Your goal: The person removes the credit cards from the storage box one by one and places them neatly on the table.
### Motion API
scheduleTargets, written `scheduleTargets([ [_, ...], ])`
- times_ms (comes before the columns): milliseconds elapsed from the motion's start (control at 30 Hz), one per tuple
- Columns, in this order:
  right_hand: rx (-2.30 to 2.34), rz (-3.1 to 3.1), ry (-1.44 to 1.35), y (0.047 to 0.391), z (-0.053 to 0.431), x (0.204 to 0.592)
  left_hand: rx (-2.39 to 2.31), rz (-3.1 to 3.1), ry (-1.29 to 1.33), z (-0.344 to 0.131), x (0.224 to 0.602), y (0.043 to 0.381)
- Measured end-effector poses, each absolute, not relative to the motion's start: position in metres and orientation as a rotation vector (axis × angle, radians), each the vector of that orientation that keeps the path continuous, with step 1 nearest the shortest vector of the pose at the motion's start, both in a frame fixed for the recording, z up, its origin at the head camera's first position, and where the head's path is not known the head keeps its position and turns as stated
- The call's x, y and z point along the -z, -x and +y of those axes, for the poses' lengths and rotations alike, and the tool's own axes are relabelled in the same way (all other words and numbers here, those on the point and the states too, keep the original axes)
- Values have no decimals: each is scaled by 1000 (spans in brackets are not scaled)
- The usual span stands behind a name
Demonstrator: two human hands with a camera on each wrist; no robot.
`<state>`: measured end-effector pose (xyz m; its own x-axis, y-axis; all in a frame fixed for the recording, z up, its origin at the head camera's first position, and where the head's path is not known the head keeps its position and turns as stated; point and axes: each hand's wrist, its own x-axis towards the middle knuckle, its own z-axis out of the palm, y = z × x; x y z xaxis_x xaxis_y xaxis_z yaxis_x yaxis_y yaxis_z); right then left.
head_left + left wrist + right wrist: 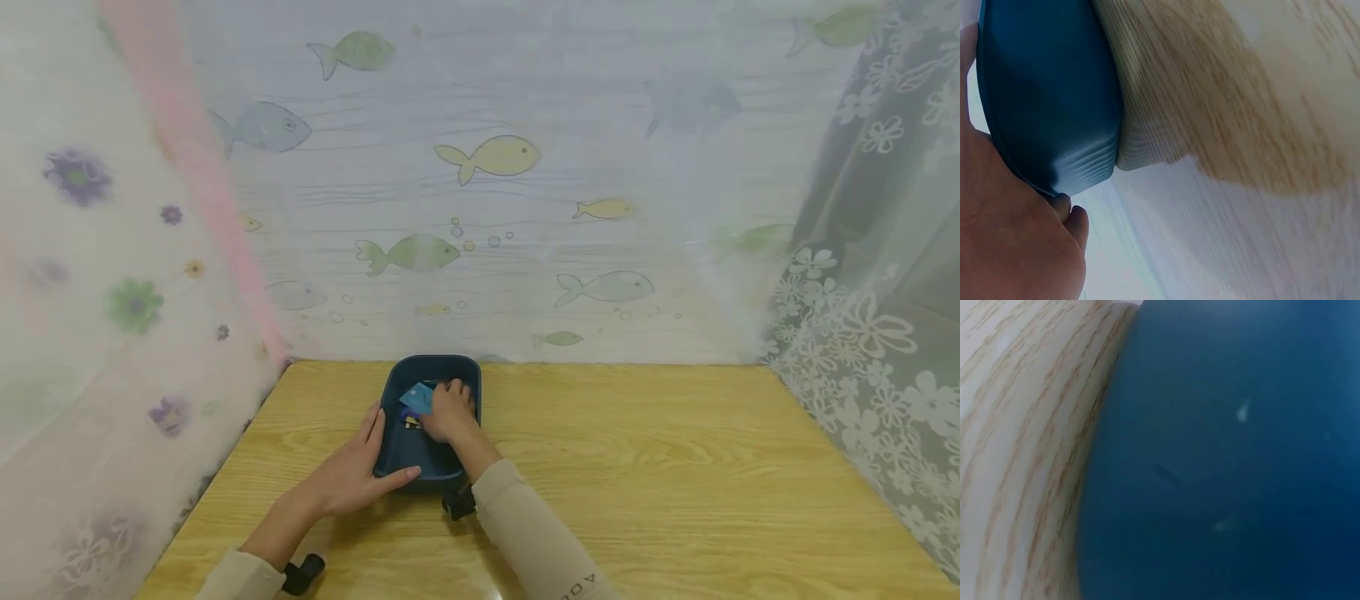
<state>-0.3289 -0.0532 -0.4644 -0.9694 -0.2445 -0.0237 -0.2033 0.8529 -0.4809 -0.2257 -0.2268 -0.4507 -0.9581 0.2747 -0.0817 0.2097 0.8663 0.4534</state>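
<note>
A dark blue rectangular box point(423, 462) with rounded corners stands on the table. My left hand point(348, 475) rests at its near left corner, fingers straight along the left side and thumb reaching over the near rim. In the left wrist view, my palm lies along the box's rim point(1019, 175). My right hand point(452, 414) reaches down inside the box, its fingertips toward the right wall. Beside it lie a light blue packet point(415, 397) and a small purple and yellow item point(410, 418). I cannot tell whether this hand grips anything. Blurred blue box wall point(1222, 456) fills most of the right wrist view.
The wood-grain table point(675, 450) extends to both sides of the box. Behind it hangs a sheer curtain point(495, 275) with printed fish; flowered curtains hang left and right. Black straps with cameras sit at both wrists.
</note>
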Motion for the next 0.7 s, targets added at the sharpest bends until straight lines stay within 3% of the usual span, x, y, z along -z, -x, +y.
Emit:
scheduleTargets([
  [700, 492, 3055, 368, 327, -56, 464, -669, 2897, -412, -227, 449, 227],
])
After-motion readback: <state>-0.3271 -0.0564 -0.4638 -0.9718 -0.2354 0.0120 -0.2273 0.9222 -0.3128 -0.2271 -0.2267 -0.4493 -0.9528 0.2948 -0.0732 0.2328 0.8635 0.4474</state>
